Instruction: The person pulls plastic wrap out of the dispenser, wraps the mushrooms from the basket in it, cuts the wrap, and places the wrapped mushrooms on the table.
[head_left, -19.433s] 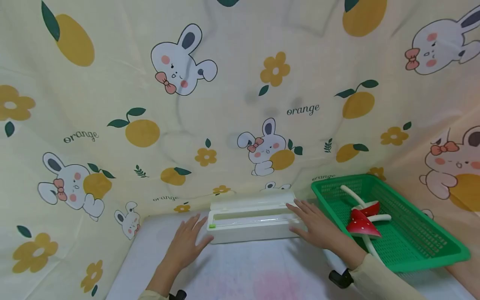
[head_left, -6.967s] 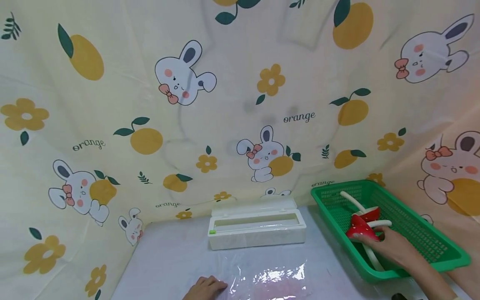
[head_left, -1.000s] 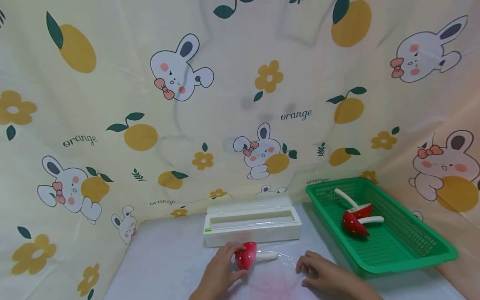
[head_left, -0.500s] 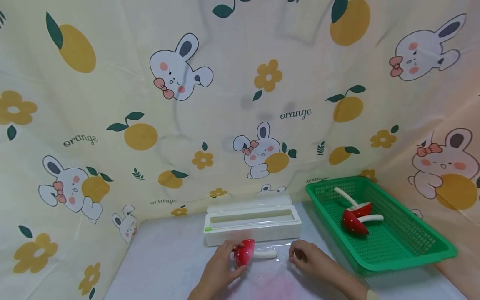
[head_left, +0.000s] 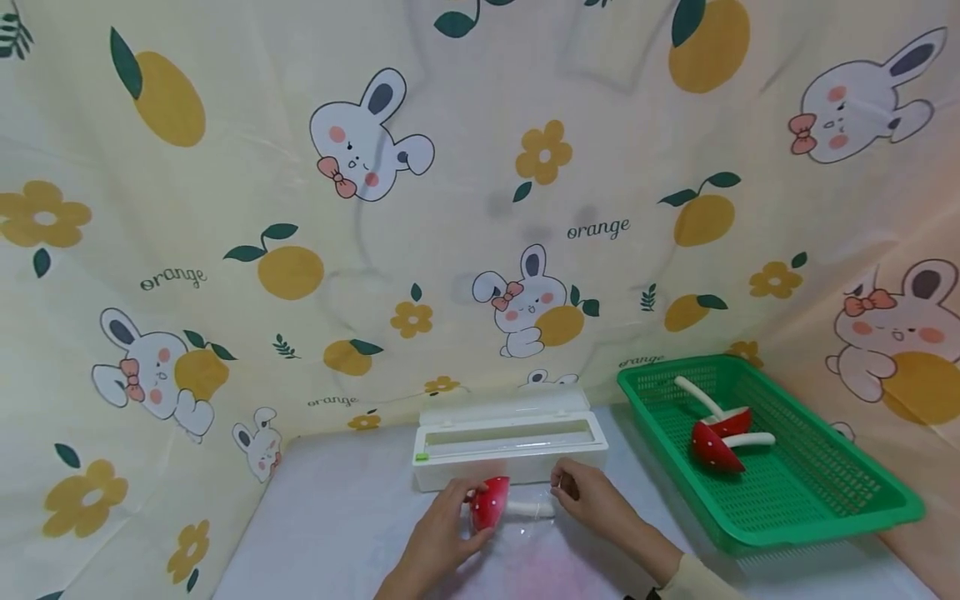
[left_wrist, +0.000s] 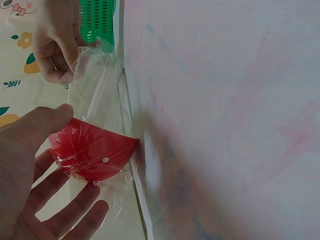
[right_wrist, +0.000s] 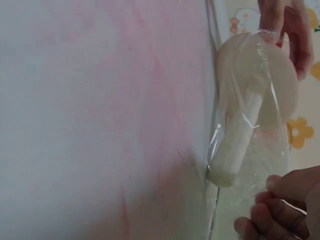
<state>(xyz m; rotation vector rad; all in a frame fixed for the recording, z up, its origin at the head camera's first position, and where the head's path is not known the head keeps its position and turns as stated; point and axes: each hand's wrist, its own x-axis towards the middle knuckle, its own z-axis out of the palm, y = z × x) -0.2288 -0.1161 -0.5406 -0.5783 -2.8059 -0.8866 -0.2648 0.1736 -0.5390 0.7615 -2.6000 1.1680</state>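
My left hand (head_left: 438, 533) grips the red, white-dotted cap of a toy mushroom (head_left: 491, 502), which lies on its side with its pale stem pointing right. Clear cling film (left_wrist: 95, 97) wraps over the cap and stem, wrinkled and shiny. At the stem's end my right hand (head_left: 596, 497) pinches the film's edge between thumb and curled fingers. Seen from the right wrist, the mushroom's stem (right_wrist: 240, 135) and round underside show through the film. Behind both hands stands a white cling film box (head_left: 510, 475) with its lid up.
To the right, a green plastic basket (head_left: 832, 533) holds two more toy mushrooms (head_left: 716, 447), red caps together. The white tabletop (head_left: 322, 517) has faint pink stains. A patterned cloth (head_left: 450, 250) hangs right behind the box.
Earlier, both hands were at the box; later the right hand took a mushroom from the basket. Over the last second it has moved left with the film to the stem's end.
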